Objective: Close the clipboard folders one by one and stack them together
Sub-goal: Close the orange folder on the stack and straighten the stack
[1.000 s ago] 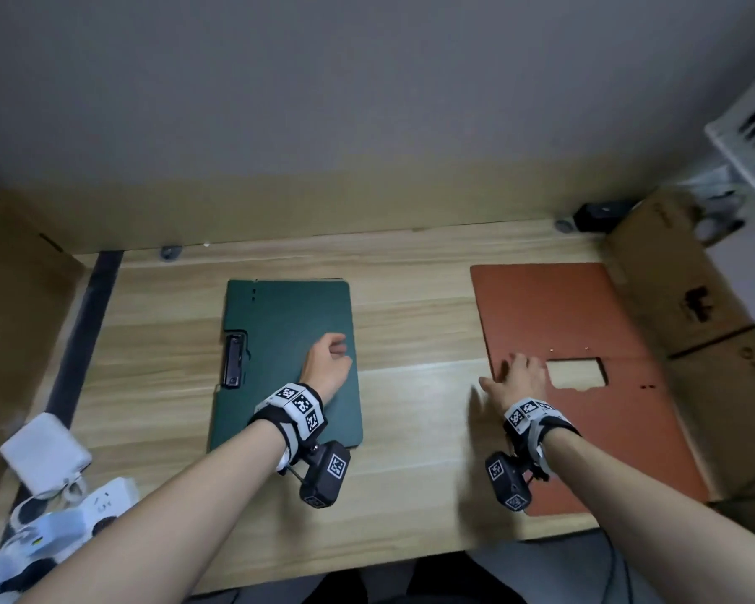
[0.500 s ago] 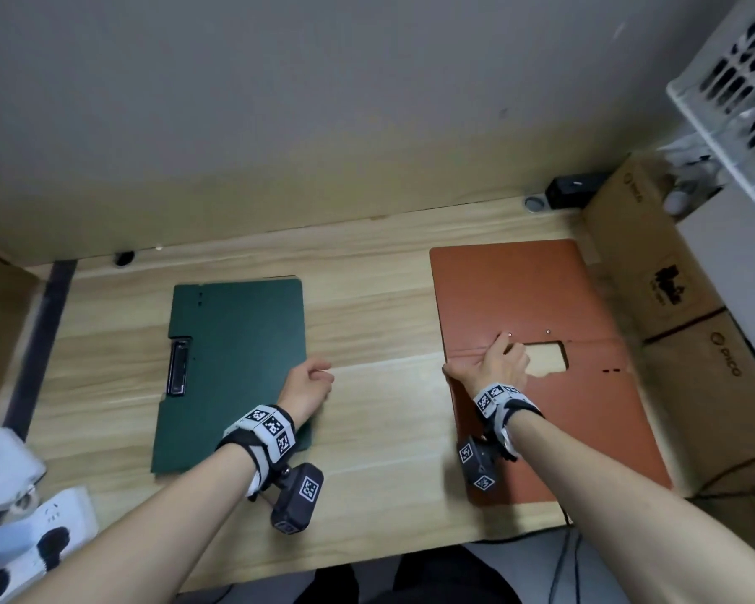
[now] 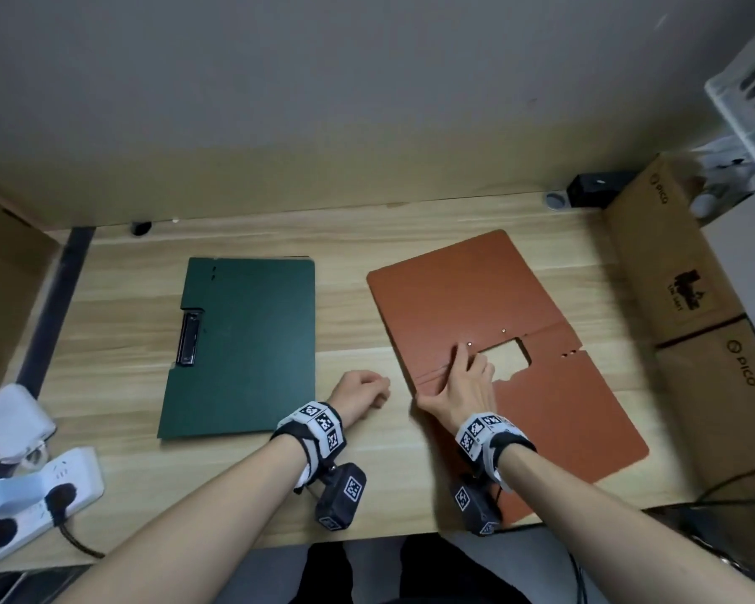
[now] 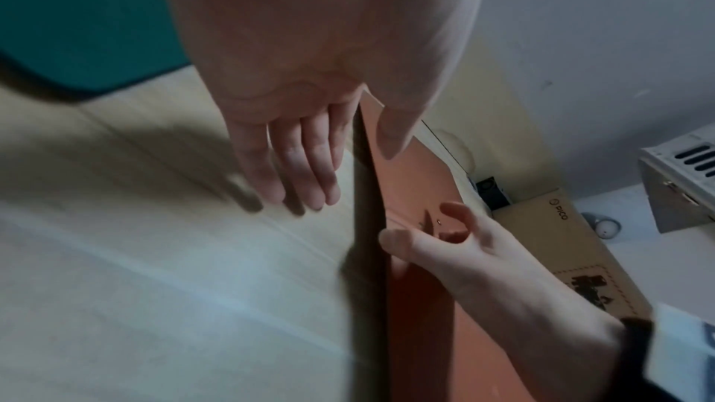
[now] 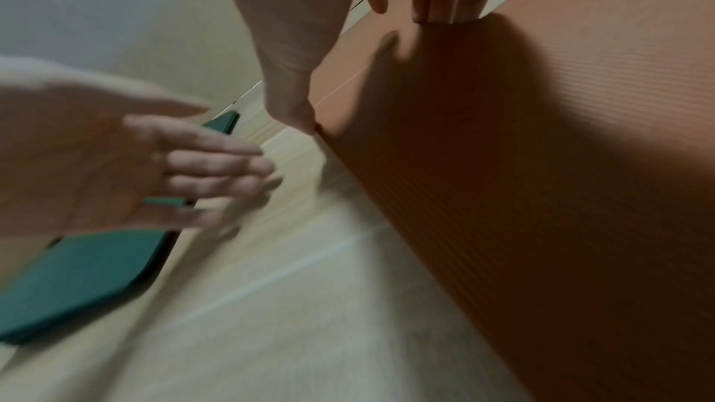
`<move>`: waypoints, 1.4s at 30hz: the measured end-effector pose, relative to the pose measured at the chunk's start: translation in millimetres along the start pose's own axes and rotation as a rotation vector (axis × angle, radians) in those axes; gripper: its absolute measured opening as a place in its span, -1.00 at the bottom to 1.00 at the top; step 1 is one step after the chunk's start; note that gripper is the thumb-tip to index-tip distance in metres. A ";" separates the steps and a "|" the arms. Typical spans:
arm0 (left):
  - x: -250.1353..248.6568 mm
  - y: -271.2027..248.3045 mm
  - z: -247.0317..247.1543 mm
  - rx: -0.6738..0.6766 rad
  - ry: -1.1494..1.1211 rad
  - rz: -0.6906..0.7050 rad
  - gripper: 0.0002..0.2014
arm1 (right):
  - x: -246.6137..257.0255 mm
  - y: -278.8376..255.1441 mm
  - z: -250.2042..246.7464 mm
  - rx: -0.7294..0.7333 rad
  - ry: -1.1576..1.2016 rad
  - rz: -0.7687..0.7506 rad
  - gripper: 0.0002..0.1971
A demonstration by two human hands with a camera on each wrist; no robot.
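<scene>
A dark green clipboard folder point(image 3: 253, 342) lies closed and flat on the left of the wooden table point(image 3: 349, 263). An orange folder point(image 3: 476, 289) lies spread open, outside up, on the right, with a rectangular cutout at its spine. My right hand point(image 3: 443, 377) holds it beside the cutout, fingers on top and thumb at the left edge. In the left wrist view that edge of the orange folder point(image 4: 417, 182) looks raised, with a dark shadow beneath. My left hand point(image 3: 360, 392) hovers over bare table between the two folders, fingers relaxed, holding nothing.
Cardboard boxes point(image 3: 672, 263) stand against the table's right side, close to the orange folder. A white crate point(image 3: 750, 89) is above them. A white power strip point(image 3: 40, 486) and a white adapter point(image 3: 12, 422) sit at the front left. A small black device point(image 3: 593, 189) lies at the back right.
My left hand has left the green folder and moved right onto the bare table. My right hand has slid onto the orange folder's spine, and that folder has turned and lifted at its left edge.
</scene>
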State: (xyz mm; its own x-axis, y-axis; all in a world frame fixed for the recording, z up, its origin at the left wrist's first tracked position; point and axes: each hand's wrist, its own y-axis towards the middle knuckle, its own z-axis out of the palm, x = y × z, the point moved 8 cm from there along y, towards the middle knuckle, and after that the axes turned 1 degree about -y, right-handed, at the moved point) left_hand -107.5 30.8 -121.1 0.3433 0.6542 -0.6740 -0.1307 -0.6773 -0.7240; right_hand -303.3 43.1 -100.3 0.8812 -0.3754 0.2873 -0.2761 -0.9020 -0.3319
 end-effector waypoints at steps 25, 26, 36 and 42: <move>-242.4 -100.7 -100.5 -0.296 0.022 0.700 -0.66 | 101.6 8.3 -206.5 -0.296 0.171 -0.627 -0.45; -267.3 -117.5 -107.1 -0.323 0.089 0.764 -0.70 | 114.0 9.5 -230.7 -0.346 0.170 -0.653 -0.45; -381.4 -255.0 -137.0 -0.733 0.785 1.144 -0.68 | 174.9 5.0 -324.4 -0.530 0.276 -0.692 -0.34; -314.3 -203.1 -111.9 -0.635 1.223 0.948 -0.46 | 148.8 11.1 -288.8 -0.523 0.371 -0.594 -0.08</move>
State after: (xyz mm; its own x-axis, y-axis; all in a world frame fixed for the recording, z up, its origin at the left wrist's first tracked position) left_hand -84.8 -74.9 254.2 0.8828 -0.4622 -0.0837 -0.4356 -0.8724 0.2219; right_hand -286.2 -84.3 198.3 0.7786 0.2248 0.5858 -0.0315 -0.9184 0.3943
